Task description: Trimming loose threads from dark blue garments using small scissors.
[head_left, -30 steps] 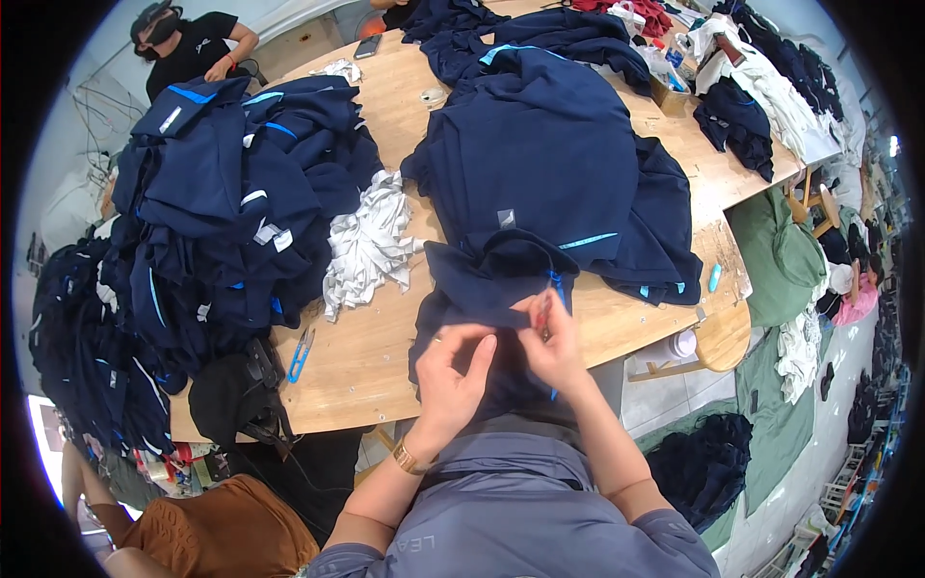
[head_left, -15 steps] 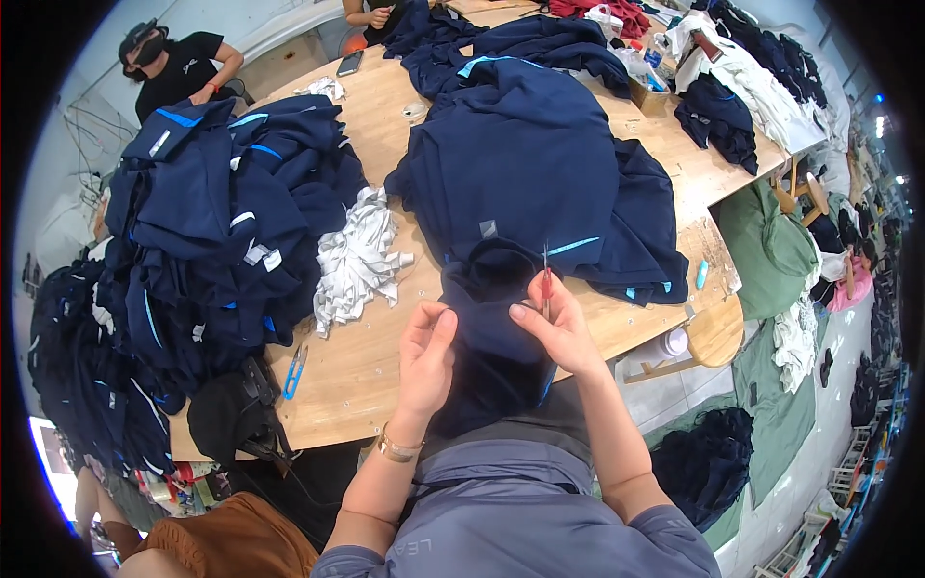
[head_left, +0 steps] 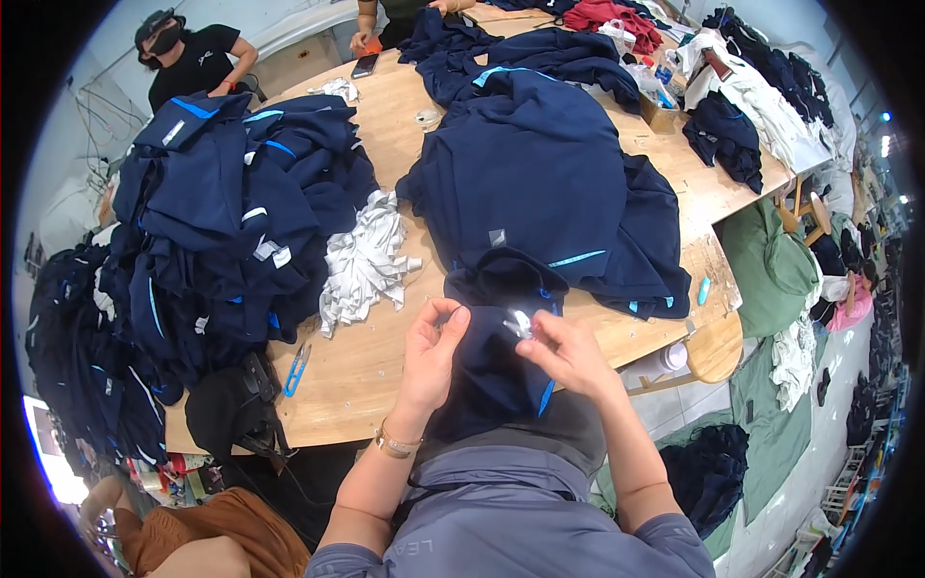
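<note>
1. L. hand (head_left: 431, 354): palm turned inward, thumb & forefinger brought nearly together at side of navy garment (head_left: 487, 371); whether cloth is pinched can't be told.
2. R. hand (head_left: 573, 354): partly closed, fingers curled; shiny tool (head_left: 520, 325), blurred, is held at thumb & fingertips, above garment.
3. Garment is spread at near edge of table (head_left: 337, 409), lower part hung over edge twd. lap; blue trim seen on its R. side.
4. Big navy pile (head_left: 525, 164) is set just beyond, approx. mid-table.
5. White strips (head_left: 364, 270) are heaped L. of it, beside another navy heap (head_left: 231, 212) along L. edge.
6. Blue snips (head_left: 297, 371) are laid nr. near edge, beside black cap (head_left: 217, 405) at near L. corner.
</note>
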`<state>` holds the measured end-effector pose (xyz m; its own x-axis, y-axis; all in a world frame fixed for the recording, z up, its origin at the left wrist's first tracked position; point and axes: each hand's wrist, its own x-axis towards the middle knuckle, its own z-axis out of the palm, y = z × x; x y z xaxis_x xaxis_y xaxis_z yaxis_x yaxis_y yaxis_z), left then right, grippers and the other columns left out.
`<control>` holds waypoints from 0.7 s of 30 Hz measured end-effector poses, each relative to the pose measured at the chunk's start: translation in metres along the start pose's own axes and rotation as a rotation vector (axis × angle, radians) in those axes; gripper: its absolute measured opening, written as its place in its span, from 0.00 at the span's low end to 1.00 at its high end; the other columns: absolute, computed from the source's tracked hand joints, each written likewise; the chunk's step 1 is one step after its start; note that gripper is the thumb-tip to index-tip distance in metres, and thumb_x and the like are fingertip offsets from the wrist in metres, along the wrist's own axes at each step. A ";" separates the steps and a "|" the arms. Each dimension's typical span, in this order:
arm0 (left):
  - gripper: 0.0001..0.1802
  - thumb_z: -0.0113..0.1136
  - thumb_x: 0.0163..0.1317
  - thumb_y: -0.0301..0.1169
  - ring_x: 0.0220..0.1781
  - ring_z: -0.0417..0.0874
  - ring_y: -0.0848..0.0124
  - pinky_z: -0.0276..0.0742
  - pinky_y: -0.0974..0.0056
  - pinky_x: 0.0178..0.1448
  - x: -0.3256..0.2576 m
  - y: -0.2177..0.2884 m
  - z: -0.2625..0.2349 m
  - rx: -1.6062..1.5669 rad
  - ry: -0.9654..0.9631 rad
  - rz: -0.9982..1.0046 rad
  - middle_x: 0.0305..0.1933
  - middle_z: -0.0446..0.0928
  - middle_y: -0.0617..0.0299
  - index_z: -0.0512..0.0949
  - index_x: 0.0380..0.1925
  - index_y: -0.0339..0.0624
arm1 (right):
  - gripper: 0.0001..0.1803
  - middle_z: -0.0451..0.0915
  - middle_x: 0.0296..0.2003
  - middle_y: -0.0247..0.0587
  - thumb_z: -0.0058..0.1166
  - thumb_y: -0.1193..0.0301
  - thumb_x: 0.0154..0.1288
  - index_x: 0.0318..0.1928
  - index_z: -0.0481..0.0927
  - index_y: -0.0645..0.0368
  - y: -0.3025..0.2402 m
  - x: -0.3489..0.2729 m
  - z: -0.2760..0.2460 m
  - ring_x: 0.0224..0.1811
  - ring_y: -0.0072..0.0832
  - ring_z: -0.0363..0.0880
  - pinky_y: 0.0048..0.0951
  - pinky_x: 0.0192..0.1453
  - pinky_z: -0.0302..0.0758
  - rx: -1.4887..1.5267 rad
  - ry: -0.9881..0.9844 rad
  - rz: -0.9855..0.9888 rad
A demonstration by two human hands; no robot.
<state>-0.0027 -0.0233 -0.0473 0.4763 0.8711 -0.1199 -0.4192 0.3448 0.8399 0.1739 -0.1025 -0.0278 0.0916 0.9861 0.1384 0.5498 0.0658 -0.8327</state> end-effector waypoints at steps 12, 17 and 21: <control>0.04 0.55 0.63 0.27 0.28 0.68 0.88 0.63 0.81 0.32 0.001 0.007 0.005 0.175 -0.073 -0.030 0.30 0.73 0.72 0.71 0.34 0.41 | 0.25 0.71 0.17 0.43 0.50 0.50 0.60 0.21 0.67 0.59 0.003 0.005 -0.005 0.21 0.43 0.72 0.38 0.23 0.62 -0.280 -0.084 -0.205; 0.04 0.55 0.63 0.28 0.27 0.67 0.88 0.62 0.81 0.31 0.002 0.010 0.007 0.181 -0.052 -0.021 0.29 0.73 0.72 0.71 0.33 0.40 | 0.25 0.70 0.16 0.41 0.49 0.50 0.60 0.21 0.67 0.59 0.004 0.006 -0.010 0.19 0.42 0.71 0.38 0.23 0.62 -0.311 -0.060 -0.246; 0.04 0.55 0.63 0.28 0.26 0.67 0.89 0.62 0.81 0.29 0.002 0.012 0.012 0.181 -0.042 -0.015 0.29 0.74 0.71 0.71 0.33 0.40 | 0.23 0.69 0.17 0.44 0.51 0.51 0.58 0.22 0.67 0.59 0.003 0.004 -0.013 0.21 0.46 0.70 0.39 0.25 0.62 -0.276 -0.126 -0.189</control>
<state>0.0029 -0.0213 -0.0313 0.5151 0.8495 -0.1143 -0.2672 0.2859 0.9203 0.1863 -0.1000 -0.0227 -0.1263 0.9727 0.1945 0.7522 0.2217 -0.6205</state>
